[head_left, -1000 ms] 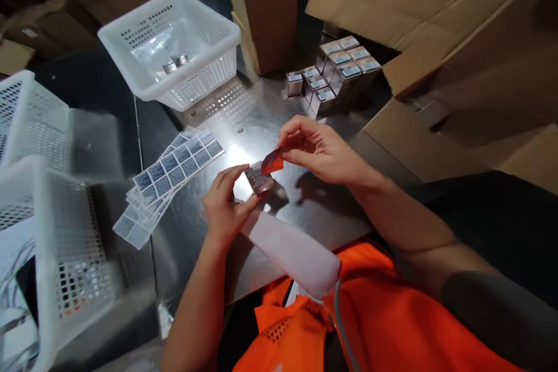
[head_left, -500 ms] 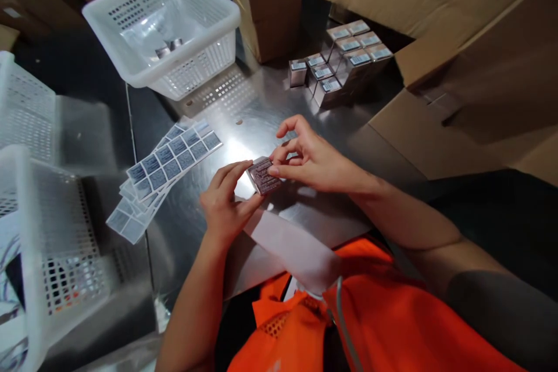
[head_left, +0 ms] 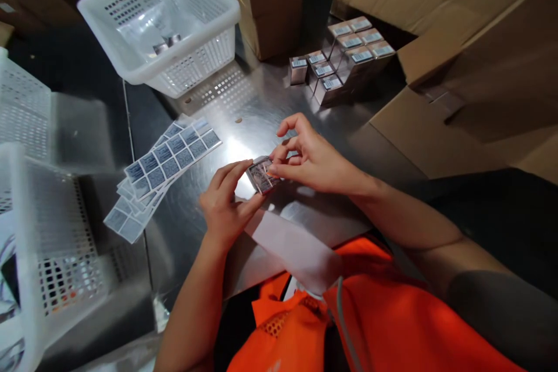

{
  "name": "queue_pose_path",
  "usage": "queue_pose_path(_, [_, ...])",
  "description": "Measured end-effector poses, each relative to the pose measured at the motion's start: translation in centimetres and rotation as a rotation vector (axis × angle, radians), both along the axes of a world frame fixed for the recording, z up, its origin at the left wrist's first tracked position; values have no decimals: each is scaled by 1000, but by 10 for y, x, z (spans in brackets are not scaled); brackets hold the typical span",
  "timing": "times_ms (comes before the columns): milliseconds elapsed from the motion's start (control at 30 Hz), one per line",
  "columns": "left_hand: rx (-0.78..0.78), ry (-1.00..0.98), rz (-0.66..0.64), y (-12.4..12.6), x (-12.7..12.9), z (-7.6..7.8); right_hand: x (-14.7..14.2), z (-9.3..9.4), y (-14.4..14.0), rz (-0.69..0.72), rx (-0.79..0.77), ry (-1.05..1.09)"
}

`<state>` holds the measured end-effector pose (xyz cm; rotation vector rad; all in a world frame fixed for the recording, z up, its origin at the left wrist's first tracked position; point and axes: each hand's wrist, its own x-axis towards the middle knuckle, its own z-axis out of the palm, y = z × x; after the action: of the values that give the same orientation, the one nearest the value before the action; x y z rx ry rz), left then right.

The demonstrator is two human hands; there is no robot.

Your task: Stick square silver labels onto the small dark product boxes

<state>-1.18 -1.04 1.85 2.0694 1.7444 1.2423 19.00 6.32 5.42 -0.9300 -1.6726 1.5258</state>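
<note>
- Left hand [head_left: 224,206] and right hand [head_left: 311,160] pinch a small box [head_left: 261,175] above the steel table [head_left: 244,110].
- Fingertips cover the box's edges; its printed face is unreadable.
- Near basket [head_left: 30,256] is cropped by the frame.

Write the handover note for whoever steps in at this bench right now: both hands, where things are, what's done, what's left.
Left hand: holds the small box from its near side, just over the steel table.
Right hand: fingertips press on the box's top face at its right edge, where a label sits.
Label sheets: fanned on the table, left of the hands.
Labelled boxes: stacked at the far right by the cartons.
White basket: far left, two small boxes inside.
Done: a stack already carries labels.
Left: the held box is not yet with the stack; sheets hold many labels.
</note>
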Motion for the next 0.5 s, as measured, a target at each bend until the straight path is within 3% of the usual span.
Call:
queue_pose_path(133, [-16, -16, 35, -2, 4, 1, 0, -3, 1, -196, 211, -185])
queue_pose_path(200, [-40, -53, 175, 0, 4, 3, 3, -2, 0, -340, 402, -262])
queue_pose_path(267, [-51, -80, 369, 3, 0, 3, 5, 1, -5, -384, 606, -261])
queue_pose_path(367, [-55, -115, 587, 13, -11, -2, -2, 4, -24, -167, 850, -226])
queue_pose_path(500, [-102, -269, 650, 24, -21, -13, -30, -13, -52, 114, 1105, -385])
